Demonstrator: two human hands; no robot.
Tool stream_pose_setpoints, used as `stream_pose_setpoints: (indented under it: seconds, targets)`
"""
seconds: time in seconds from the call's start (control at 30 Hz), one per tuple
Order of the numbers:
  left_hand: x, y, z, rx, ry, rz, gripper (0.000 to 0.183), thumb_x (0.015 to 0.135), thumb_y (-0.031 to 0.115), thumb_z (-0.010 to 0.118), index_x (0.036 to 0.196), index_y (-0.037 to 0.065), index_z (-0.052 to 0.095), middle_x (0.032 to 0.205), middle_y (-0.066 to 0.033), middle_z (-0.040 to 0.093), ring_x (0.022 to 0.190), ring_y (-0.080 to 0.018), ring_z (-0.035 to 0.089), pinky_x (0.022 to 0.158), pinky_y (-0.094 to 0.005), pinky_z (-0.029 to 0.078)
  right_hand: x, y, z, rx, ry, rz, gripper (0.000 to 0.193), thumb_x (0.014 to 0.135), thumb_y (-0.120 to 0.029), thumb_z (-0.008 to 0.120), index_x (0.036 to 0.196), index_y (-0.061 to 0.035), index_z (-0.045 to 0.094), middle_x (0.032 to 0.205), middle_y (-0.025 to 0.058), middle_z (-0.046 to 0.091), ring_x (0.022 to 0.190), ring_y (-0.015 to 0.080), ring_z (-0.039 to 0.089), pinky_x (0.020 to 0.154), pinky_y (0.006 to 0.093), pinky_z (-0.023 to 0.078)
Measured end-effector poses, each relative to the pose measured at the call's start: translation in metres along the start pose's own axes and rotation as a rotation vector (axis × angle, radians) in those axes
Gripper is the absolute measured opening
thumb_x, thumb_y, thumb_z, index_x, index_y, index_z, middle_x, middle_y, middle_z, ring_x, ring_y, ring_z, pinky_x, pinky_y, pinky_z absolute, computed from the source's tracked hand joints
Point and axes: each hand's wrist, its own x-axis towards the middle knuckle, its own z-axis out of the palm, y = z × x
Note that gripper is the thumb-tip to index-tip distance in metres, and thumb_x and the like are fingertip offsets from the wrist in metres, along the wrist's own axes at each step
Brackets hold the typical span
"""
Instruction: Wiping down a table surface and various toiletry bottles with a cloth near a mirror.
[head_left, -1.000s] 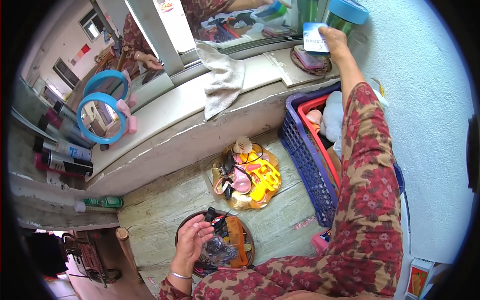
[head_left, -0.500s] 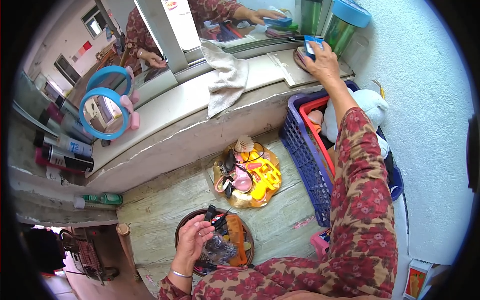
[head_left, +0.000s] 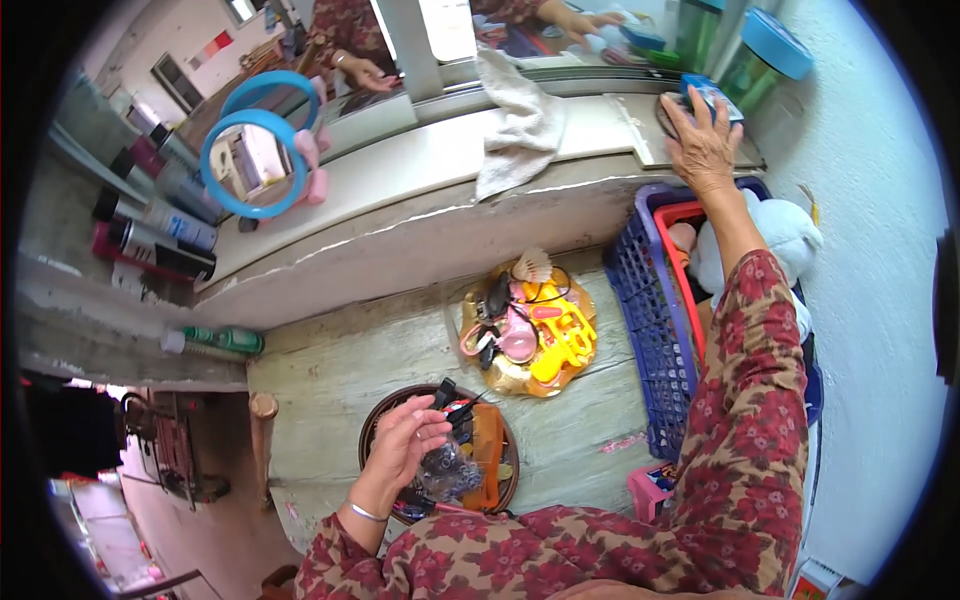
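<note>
At the left end of the sill [head_left: 410, 180], bottles [head_left: 170, 240] lie in a cluster, with a green bottle [head_left: 238, 340] on the ledge below them. Next along the sill stands a mirror [head_left: 253, 165] in a round blue frame with a pink stand. On the pale desk [head_left: 330, 365], near its front edge, is a round brown bowl [head_left: 514, 465]; over its left side is the person's left hand [head_left: 402, 440], palm turned inward, fingers loosely bent and clamped on nothing visible. An orange comb [head_left: 487, 455] and a clear bag [head_left: 445, 472] lie in the bowl. A cloth [head_left: 520, 130] drapes over the sill's front edge. Below it, toward the desk's back edge, a gold dish [head_left: 518, 381] carries yellow and pink toys [head_left: 563, 340] and a shell [head_left: 533, 265]. By the desk's right edge stands a purple crate [head_left: 655, 330], a pale plush [head_left: 775, 240] in it. Above the crate, the right hand [head_left: 705, 150] reaches to the sill's right end, fingers spread apart over the blue box [head_left: 712, 95]; how firmly they press cannot be told. The box lies there just beside a blue-lidded jar [head_left: 762, 65].
</note>
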Motion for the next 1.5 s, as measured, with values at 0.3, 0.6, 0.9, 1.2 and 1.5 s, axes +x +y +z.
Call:
stream_pose_setpoints:
  seconds: [0.3,0.6,0.9,1.2,1.5]
  targets:
    - [0.000,0.044,0.037,0.424,0.098,0.343,0.043,0.091,0.017,0.052,0.128,-0.002,0.042,0.103,-0.0095,0.058,0.092,-0.0172,0.060,0.078,-0.0275,0.049,0.026,-0.135,-0.023,0.851,-0.156,-0.180,0.061,0.080,-0.039,0.061,0.134,-0.0181,0.042,0.135,0.0277,0.036,0.123,0.0444,0.037,0.103,0.0454,0.031]
    - [-0.056,0.171,0.095,0.784,-0.202,0.800,0.036,0.089,0.007,0.051,0.124,-0.001,0.048,0.100,-0.0078,0.060,0.093,-0.0153,0.060,0.077,-0.0262,0.049,0.032,-0.200,-0.020,0.576,-0.401,-0.124,0.057,0.082,-0.041,0.051,0.129,-0.0090,0.048,0.136,0.0230,0.039,0.127,0.0348,0.037,0.106,0.0452,0.027]
    - [-0.010,0.319,-0.064,0.675,0.518,0.795,0.058,0.083,0.022,0.059,0.130,-0.005,0.038,0.114,-0.0114,0.054,0.106,-0.0196,0.053,0.082,-0.0339,0.047,0.042,-0.207,-0.036,0.372,-0.521,-0.061,0.055,0.083,-0.040,0.049,0.131,-0.0134,0.047,0.137,0.0172,0.041,0.128,0.0287,0.037,0.107,0.0516,0.022]
    - [0.077,0.350,-0.080,0.523,0.285,0.815,0.046,0.080,0.020,0.060,0.121,0.005,0.045,0.112,-0.0107,0.048,0.109,-0.0253,0.046,0.094,-0.0469,0.038,0.047,-0.227,-0.032,0.377,-0.476,0.023,0.054,0.081,-0.028,0.046,0.132,-0.0125,0.043,0.128,0.0210,0.048,0.120,0.0333,0.045,0.102,0.0516,0.029]
    - [0.073,0.357,-0.084,0.712,0.076,0.738,0.032,0.081,0.026,0.066,0.103,0.004,0.058,0.083,-0.0025,0.057,0.079,-0.0133,0.057,0.073,-0.0354,0.050,0.061,-0.277,-0.023,0.680,-0.489,0.142,0.042,0.070,-0.008,0.052,0.111,-0.0089,0.062,0.091,0.0203,0.064,0.091,0.0347,0.061,0.081,0.0416,0.048]
